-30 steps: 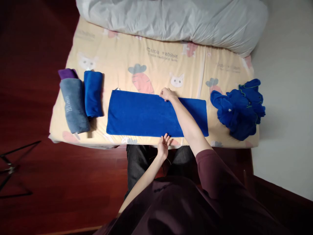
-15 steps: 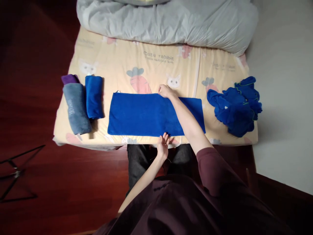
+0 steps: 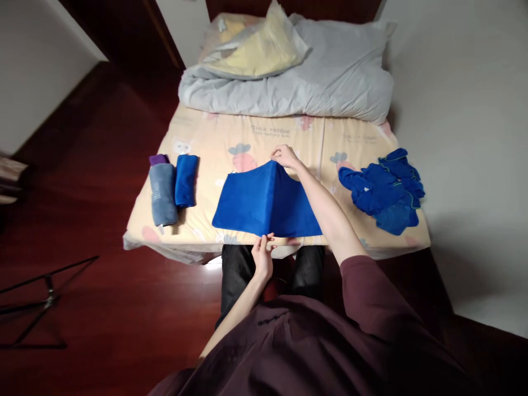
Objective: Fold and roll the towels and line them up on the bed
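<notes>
A blue towel (image 3: 247, 201) lies across the front of the bed, its middle raised into a ridge. My right hand (image 3: 285, 156) pinches the far edge at the top of that ridge. At the near edge, my left hand (image 3: 263, 256) pinches the towel with thumb and finger, the other fingers partly spread. Rolled cloths rest on the left: a grey-blue roll (image 3: 163, 193), a purple one (image 3: 159, 159) behind it and a blue roll (image 3: 186, 180) beside it. On the right sits a crumpled pile of blue cloths (image 3: 385, 190) with green edging.
The bed's patterned sheet (image 3: 214, 137) bears these cloths. A grey quilt (image 3: 342, 66) and a yellow pillow (image 3: 264, 52) lie at the far end. A wall (image 3: 466, 165) stands close on the right. Black stand legs (image 3: 45, 302) are on the floor at left.
The towel's middle has been lifted from flat into a ridge, and both hands now pinch its edges. The view has tilted up, showing more of the bed's far end.
</notes>
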`<state>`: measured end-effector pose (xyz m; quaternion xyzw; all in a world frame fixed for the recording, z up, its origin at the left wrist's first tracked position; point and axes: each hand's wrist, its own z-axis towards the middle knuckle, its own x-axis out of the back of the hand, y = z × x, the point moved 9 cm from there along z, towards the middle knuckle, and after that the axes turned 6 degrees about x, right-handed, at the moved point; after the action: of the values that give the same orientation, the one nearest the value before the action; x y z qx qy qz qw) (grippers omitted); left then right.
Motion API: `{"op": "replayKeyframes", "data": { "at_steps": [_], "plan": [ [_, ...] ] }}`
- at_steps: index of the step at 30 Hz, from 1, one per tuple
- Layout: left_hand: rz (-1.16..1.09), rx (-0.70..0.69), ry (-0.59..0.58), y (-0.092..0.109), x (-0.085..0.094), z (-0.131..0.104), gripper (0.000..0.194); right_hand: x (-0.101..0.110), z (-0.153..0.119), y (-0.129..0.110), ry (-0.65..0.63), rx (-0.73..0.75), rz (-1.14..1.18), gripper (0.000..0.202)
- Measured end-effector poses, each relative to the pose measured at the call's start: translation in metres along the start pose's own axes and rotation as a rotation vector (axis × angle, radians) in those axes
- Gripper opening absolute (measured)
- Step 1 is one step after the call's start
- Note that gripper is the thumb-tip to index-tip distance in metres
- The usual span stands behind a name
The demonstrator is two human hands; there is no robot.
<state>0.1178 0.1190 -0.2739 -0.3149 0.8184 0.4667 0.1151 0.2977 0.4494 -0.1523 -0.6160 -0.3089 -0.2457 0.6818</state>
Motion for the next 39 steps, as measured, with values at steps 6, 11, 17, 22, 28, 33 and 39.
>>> {"op": "replayKeyframes", "data": {
  "at_steps": [6, 11, 17, 22, 28, 33, 39],
  "plan": [
    [0.157, -0.355, -0.033, 0.096, 0.006, -0.003, 0.033, 0.048, -0.037, -0.034, 0.18, 0.079, 0.337, 0.033],
    [0.436, -0.677, 0.065, 0.191, 0.008, 0.0, 0.03, 0.088, -0.09, -0.046, 0.287, 0.071, 0.561, 0.044],
    [0.557, -0.874, 0.168, 0.277, -0.007, -0.006, 0.027, 0.125, -0.154, -0.059, 0.31, 0.187, 0.651, 0.056],
    [0.576, -0.924, 0.088, 0.321, -0.042, -0.008, 0.029, 0.155, -0.195, -0.068, 0.45, 0.231, 0.511, 0.047],
    [0.521, -0.929, -0.007, 0.353, -0.082, -0.01, 0.034, 0.187, -0.224, -0.079, 0.565, 0.266, 0.446, 0.038],
    [0.52, -0.866, -0.084, 0.359, -0.104, -0.022, 0.04, 0.204, -0.24, -0.088, 0.631, 0.302, 0.483, 0.038],
    [0.573, -0.851, -0.113, 0.356, -0.108, -0.029, 0.049, 0.212, -0.258, -0.089, 0.677, 0.258, 0.471, 0.041]
  ]
}}
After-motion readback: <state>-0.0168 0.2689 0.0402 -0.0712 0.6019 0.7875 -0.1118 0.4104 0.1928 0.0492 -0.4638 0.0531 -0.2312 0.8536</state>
